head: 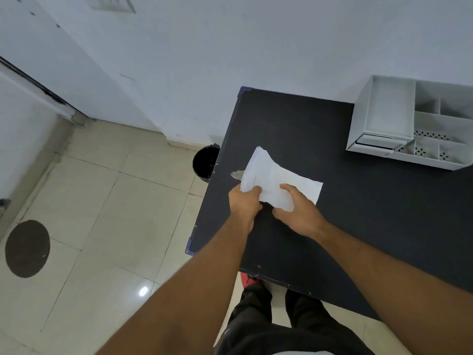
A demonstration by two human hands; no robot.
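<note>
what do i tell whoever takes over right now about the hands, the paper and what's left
Left hand grips the near left corner of the white paper sheet; right hand grips its near edge.
The sheet is bent, held just over the black table.
Done: sheet taken up in both hands.
Left: probably folding or crumpling it; a round black bin stands on the floor by the table's left edge.
White plastic organiser at back right, untouched.

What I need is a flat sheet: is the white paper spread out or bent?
Bent: the left hand and right hand grip the white paper by its near edge; its left side curls off the black table.
</note>
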